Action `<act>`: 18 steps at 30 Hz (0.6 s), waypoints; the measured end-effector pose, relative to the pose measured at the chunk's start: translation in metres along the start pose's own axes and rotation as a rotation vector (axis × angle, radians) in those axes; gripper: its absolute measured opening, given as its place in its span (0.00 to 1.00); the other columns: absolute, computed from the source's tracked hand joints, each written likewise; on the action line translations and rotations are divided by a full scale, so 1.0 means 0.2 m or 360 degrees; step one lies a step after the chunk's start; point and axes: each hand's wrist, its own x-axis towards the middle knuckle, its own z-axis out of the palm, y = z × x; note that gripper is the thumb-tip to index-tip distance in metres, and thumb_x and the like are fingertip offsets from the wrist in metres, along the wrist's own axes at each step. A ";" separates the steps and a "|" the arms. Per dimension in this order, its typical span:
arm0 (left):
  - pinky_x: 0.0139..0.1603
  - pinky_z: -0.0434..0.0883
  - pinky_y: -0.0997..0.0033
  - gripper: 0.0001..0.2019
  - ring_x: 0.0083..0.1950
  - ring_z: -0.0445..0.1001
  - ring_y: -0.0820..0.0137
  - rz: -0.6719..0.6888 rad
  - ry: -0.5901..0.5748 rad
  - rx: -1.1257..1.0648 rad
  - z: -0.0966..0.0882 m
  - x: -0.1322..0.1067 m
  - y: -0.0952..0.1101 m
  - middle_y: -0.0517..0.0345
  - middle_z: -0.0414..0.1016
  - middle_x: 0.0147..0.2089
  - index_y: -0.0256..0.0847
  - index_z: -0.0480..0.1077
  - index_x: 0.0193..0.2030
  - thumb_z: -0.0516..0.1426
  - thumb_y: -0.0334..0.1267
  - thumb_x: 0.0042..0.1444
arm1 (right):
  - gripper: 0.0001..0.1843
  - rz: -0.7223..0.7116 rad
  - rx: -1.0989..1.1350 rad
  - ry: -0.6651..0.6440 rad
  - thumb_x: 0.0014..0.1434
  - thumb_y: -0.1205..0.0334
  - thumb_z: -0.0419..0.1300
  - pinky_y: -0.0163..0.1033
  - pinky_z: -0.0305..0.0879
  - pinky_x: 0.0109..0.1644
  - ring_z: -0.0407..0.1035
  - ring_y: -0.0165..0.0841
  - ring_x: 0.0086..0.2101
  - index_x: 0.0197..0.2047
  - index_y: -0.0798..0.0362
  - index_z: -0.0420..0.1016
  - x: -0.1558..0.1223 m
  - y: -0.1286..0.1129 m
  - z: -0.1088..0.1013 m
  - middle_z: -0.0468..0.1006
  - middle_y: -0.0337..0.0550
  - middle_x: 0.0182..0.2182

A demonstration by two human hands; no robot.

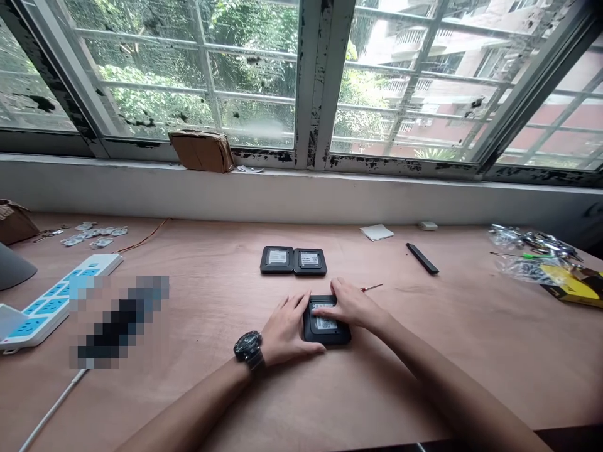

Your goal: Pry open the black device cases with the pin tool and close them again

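A flat black case (336, 336) with a white printed label on its upper face lies on the table in front of me. My left hand (285, 329), a black watch on its wrist, holds the case along its left side, the thumb at the near edge. From the right, my right hand (351, 304) grips the same case, its thumb across the label and its fingers at the far edge. Part of the label is hidden by that thumb. Just beyond lie two similar black cases side by side, a left one (277, 270) and a right one (309, 270), both labelled.
A small red-handled screwdriver (372, 287) lies behind my right hand. Farther right are a black strip (423, 258), plastic bags (511, 267) and a yellow box (570, 285). On the left are a power strip (54, 301) and a blurred-out dark object (120, 323). White paper (377, 233) lies near the wall.
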 end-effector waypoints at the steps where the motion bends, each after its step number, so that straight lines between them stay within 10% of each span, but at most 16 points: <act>1: 0.75 0.52 0.42 0.62 0.73 0.59 0.46 -0.0001 0.0006 -0.0004 0.00 0.00 0.00 0.39 0.56 0.74 0.41 0.43 0.78 0.69 0.66 0.44 | 0.38 -0.0014 -0.0031 0.0015 0.52 0.22 0.58 0.46 0.67 0.43 0.73 0.47 0.42 0.39 0.52 0.69 0.01 0.00 0.01 0.78 0.54 0.41; 18: 0.72 0.54 0.35 0.73 0.73 0.56 0.38 -0.0121 0.0047 -0.0159 0.02 0.01 0.00 0.34 0.51 0.76 0.43 0.31 0.78 0.74 0.60 0.36 | 0.36 0.0082 0.0097 0.0123 0.47 0.22 0.62 0.43 0.65 0.38 0.72 0.41 0.37 0.30 0.49 0.65 0.02 0.01 0.05 0.74 0.46 0.38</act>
